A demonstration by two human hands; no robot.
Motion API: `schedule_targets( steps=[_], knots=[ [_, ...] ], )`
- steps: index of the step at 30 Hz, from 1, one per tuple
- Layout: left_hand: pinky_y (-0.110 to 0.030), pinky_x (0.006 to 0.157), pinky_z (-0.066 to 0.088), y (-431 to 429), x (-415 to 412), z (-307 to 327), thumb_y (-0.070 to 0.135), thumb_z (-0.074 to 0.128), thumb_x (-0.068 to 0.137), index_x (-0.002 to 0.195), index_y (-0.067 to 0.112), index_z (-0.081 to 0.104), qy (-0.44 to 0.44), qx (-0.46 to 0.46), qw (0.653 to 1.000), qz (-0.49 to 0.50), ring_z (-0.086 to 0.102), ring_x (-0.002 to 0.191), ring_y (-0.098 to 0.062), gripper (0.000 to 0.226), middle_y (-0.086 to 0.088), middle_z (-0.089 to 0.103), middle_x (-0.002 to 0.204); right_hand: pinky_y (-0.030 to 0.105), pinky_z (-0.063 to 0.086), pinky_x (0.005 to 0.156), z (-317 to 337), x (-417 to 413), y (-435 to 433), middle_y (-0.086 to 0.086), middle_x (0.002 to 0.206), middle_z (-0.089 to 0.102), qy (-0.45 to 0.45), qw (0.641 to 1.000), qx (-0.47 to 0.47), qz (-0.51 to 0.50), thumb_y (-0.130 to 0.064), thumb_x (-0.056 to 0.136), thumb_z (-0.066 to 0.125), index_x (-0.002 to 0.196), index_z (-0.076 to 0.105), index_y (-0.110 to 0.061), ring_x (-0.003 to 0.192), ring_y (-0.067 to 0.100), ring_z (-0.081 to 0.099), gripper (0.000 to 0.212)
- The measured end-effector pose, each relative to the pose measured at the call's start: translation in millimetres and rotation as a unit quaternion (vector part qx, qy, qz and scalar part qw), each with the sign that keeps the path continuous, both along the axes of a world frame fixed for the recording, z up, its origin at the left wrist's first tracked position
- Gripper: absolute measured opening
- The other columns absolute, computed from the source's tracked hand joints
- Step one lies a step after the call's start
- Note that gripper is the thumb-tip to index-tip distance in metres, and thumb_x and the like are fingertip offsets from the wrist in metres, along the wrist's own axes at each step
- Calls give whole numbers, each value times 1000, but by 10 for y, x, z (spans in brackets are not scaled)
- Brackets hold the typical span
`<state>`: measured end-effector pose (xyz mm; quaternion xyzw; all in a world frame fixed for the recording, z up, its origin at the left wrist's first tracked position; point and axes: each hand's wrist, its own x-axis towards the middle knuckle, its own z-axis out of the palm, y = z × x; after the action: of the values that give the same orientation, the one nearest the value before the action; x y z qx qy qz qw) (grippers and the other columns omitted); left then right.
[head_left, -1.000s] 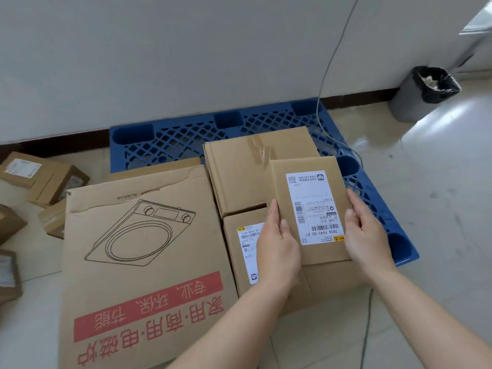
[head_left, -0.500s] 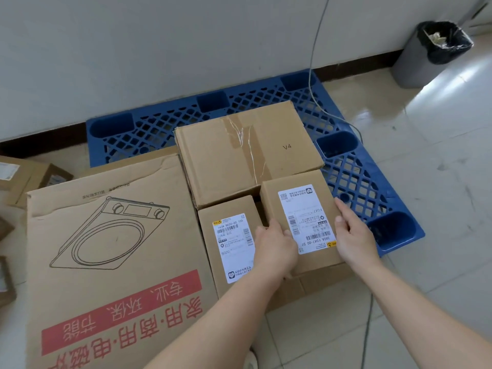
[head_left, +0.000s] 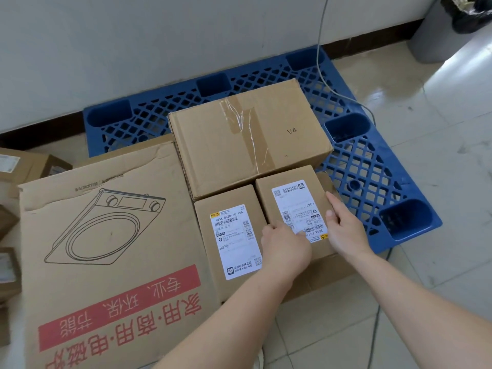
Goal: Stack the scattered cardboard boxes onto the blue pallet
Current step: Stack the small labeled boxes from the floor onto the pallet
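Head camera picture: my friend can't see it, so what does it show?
A left hand and a right hand hold a small labelled box by its sides, next to a second labelled box and a taped box marked V4 on the blue pallet. A big flat carton with a cooker drawing lies to the left.

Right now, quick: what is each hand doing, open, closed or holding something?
Left hand: grips the near left corner of the small labelled box.
Right hand: holds the same box at its right edge.
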<state>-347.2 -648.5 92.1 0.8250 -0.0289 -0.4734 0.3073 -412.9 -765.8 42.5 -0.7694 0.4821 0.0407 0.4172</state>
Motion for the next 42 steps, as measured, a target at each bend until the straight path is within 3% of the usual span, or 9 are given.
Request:
schedule_targets(
  steps=[6, 10, 15, 17, 20, 24, 28, 36, 42],
  knots=[
    [-41, 99, 42, 11, -59, -7, 30, 40, 95, 132, 16, 45, 10, -35, 999, 10, 41, 123, -25, 40, -3, 32, 138, 40, 40, 95, 19, 11, 12, 2, 136, 52, 32, 999, 1, 28, -26, 102, 31, 146, 25, -39, 120, 27, 48, 46],
    [-39, 95, 44, 60, 59, 119, 32, 40, 96, 122, 10, 48, 6, -36, 998, 45, 44, 119, -27, 35, -1, 36, 132, 43, 31, 107, 41, 103, 27, -2, 149, 37, 46, 998, -38, 37, -28, 100, 31, 148, 22, -31, 135, 24, 35, 48],
    [-32, 81, 41, 274, 367, 371, 28, 38, 98, 91, 19, 45, -8, -74, 990, 124, 42, 91, -18, 13, -1, 39, 133, 49, 33, 108, 253, 410, 194, -1, 144, 42, -14, 994, -99, 46, -32, 98, 31, 143, 31, -25, 135, 25, 35, 46],
    [-29, 84, 34, 417, 499, 450, 29, 35, 99, 116, 19, 49, -8, -92, 985, 149, 37, 97, -16, 23, 3, 29, 144, 45, 33, 107, 378, 571, 322, -1, 140, 45, -48, 991, -110, 61, -32, 98, 30, 140, 35, -25, 133, 24, 37, 43],
    [-30, 92, 36, 676, 716, 482, 32, 34, 100, 146, 17, 28, -25, -101, 976, 192, 43, 116, -20, 49, 2, 23, 151, 35, 27, 107, 541, 830, 565, -1, 148, 35, -70, 990, -104, 71, -28, 101, 30, 145, 30, -22, 137, 18, 29, 44],
    [-27, 90, 33, 1101, 1015, 525, 31, 38, 99, 145, 17, 31, -64, -117, 958, 254, 44, 115, -17, 49, 1, 31, 150, 32, 28, 105, 674, 1194, 1006, -1, 146, 39, -130, 983, -94, 93, -27, 101, 32, 144, 33, -20, 135, 17, 33, 44],
    [-28, 102, 30, 1626, 1297, 524, 33, 39, 98, 147, 18, 30, -83, -123, 939, 310, 36, 134, -18, 51, 0, 30, 152, 32, 28, 105, 733, 1512, 1482, 0, 143, 43, -156, 976, -82, 127, -26, 100, 34, 143, 36, -18, 133, 17, 35, 43],
    [-25, 89, 27, 2749, 1725, 556, 33, 39, 99, 144, 19, 35, -95, -132, 901, 401, 42, 121, -16, 48, 2, 36, 147, 27, 28, 103, 810, 2056, 2598, 4, 139, 47, -183, 961, -83, 188, -23, 99, 37, 139, 42, -13, 130, 19, 41, 41],
    [-31, 100, 30, 3617, 2071, 537, 34, 37, 99, 144, 20, 35, -109, -120, 888, 431, 35, 134, -20, 47, 1, 34, 149, 30, 30, 106, 828, 2434, 3418, 1, 140, 46, -194, 953, -64, 225, -27, 100, 35, 140, 40, -16, 130, 17, 40, 42]
  ],
)
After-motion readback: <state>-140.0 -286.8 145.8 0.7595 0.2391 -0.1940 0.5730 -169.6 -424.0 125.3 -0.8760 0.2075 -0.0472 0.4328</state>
